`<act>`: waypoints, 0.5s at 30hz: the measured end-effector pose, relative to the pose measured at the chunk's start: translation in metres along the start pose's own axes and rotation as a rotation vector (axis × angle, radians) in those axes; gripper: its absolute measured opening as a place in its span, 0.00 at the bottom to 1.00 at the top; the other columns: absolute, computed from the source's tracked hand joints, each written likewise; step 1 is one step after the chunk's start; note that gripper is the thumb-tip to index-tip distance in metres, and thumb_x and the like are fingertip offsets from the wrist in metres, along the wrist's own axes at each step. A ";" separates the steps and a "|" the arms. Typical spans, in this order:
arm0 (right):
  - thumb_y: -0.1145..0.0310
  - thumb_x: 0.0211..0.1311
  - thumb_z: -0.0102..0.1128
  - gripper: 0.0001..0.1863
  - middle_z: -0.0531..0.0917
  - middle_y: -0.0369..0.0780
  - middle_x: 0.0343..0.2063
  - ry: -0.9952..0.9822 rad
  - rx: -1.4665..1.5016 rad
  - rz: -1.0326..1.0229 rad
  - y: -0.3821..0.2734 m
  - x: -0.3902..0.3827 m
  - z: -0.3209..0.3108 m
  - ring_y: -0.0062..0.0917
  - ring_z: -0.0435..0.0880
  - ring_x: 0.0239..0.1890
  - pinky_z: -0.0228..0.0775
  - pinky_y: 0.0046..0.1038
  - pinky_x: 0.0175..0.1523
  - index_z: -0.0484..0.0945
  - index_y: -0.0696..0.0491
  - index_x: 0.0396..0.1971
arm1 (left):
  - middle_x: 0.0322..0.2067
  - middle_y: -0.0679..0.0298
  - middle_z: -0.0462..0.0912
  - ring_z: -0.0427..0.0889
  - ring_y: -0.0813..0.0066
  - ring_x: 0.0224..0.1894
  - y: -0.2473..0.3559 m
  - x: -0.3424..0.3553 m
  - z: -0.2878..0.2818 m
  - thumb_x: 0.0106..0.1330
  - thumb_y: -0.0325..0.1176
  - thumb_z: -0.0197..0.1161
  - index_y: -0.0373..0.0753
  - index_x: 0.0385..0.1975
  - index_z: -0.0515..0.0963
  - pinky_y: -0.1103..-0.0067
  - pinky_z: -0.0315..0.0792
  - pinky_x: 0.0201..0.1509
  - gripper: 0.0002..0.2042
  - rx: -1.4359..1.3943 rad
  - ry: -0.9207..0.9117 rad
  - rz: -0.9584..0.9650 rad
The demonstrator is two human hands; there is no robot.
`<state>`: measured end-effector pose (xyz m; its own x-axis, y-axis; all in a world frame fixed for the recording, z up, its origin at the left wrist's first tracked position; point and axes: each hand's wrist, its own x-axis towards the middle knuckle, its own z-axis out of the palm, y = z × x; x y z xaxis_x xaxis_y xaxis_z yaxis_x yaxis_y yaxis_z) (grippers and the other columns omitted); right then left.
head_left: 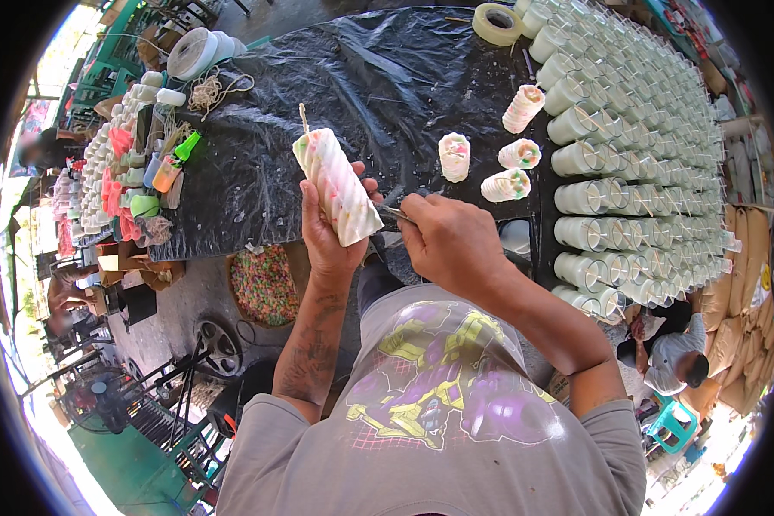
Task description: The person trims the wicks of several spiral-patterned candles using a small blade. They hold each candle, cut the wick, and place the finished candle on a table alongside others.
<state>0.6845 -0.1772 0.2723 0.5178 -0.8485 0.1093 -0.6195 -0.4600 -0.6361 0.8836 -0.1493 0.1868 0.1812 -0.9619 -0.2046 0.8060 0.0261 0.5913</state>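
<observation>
A white spiral candle (339,187) with pink and green specks lies tilted in my left hand (325,225), its wick pointing up and away. The fingers of that hand wrap round its side. My right hand (452,238) is closed on a thin metal blade (392,211), whose tip reaches the candle's lower right edge; the handle is hidden in the fist. Past my right hand, several similar speckled candles stand on the black plastic sheet: one candle (454,157) nearest the middle, another candle (523,108) farther back.
Rows of whitish glass jars (593,196) with sticks across them fill the table's right side. A tape roll (497,24) lies at the back. On the left are small candles (116,185), a green bottle (187,146) and string (217,91). A box of colourful bits (265,285) stands below. Another person (675,357) sits at right.
</observation>
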 end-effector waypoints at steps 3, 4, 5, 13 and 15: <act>0.69 0.67 0.67 0.06 0.82 0.42 0.24 -0.033 0.009 -0.029 -0.009 -0.011 0.000 0.43 0.87 0.30 0.78 0.45 0.33 0.78 0.52 0.32 | 0.60 0.50 0.82 0.88 0.57 0.52 0.000 0.001 0.005 0.83 0.63 0.47 0.41 0.76 0.64 0.59 0.83 0.57 0.35 -0.042 0.037 0.031; 0.69 0.66 0.67 0.06 0.82 0.42 0.24 -0.053 0.008 -0.048 -0.013 -0.018 -0.003 0.43 0.87 0.29 0.78 0.44 0.33 0.78 0.51 0.32 | 0.60 0.50 0.82 0.87 0.57 0.52 0.001 0.002 0.004 0.83 0.63 0.47 0.41 0.77 0.64 0.59 0.82 0.57 0.35 -0.028 0.039 0.040; 0.70 0.66 0.68 0.06 0.82 0.42 0.24 -0.091 0.013 -0.081 -0.016 -0.023 -0.007 0.41 0.87 0.29 0.78 0.43 0.32 0.78 0.51 0.31 | 0.60 0.50 0.82 0.87 0.57 0.51 0.003 0.002 0.002 0.83 0.63 0.47 0.41 0.77 0.64 0.59 0.82 0.56 0.35 -0.013 0.041 0.050; 0.69 0.68 0.66 0.05 0.83 0.43 0.25 0.008 0.025 -0.023 -0.005 0.001 -0.007 0.45 0.87 0.29 0.78 0.46 0.35 0.80 0.52 0.33 | 0.55 0.52 0.83 0.85 0.59 0.47 0.002 0.006 -0.004 0.81 0.63 0.51 0.42 0.72 0.70 0.63 0.78 0.53 0.33 -0.188 -0.010 0.003; 0.69 0.67 0.67 0.05 0.83 0.43 0.24 -0.002 0.008 -0.015 -0.005 0.004 -0.002 0.44 0.87 0.29 0.78 0.45 0.34 0.80 0.52 0.33 | 0.53 0.53 0.83 0.83 0.60 0.46 0.003 0.006 -0.001 0.81 0.63 0.51 0.42 0.69 0.72 0.63 0.75 0.50 0.32 -0.178 -0.019 -0.001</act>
<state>0.6881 -0.1785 0.2774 0.5285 -0.8408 0.1173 -0.6069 -0.4708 -0.6403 0.8872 -0.1544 0.1869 0.1713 -0.9669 -0.1891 0.8935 0.0716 0.4434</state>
